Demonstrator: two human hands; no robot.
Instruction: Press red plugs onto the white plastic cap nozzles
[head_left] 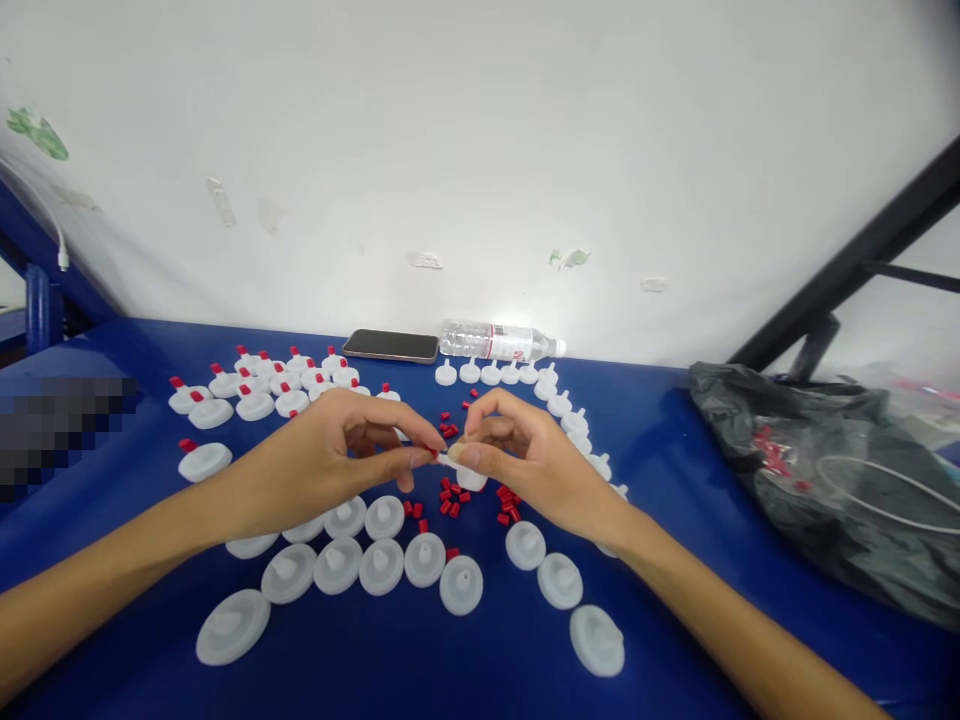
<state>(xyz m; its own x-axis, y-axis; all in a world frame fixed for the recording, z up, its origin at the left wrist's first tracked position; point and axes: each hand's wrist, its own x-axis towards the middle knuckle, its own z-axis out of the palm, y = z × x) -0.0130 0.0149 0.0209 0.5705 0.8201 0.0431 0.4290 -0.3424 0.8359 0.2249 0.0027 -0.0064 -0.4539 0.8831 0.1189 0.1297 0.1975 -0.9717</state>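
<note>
Between finger and thumb, my left hand (330,460) pinches a small red cap (434,455). My right hand (532,460) grips a white nozzle lid (471,479), its spout turned left. The spout's tip meets the red cap; how far the cap sits over it is hidden by my fingers. Loose red caps (454,498) lie on the blue table (510,640) below and around my hands. Bare white nozzle lids (382,567) spread in front and curve up the right side. At the back left stand several white lids with red caps on their spouts (255,400).
A dark phone (390,346) and a clear plastic bottle (499,341) lie along the white wall (480,150). On the right are a black plastic bag (832,480), a clear bag of red caps (776,455) and a dark metal frame (855,250).
</note>
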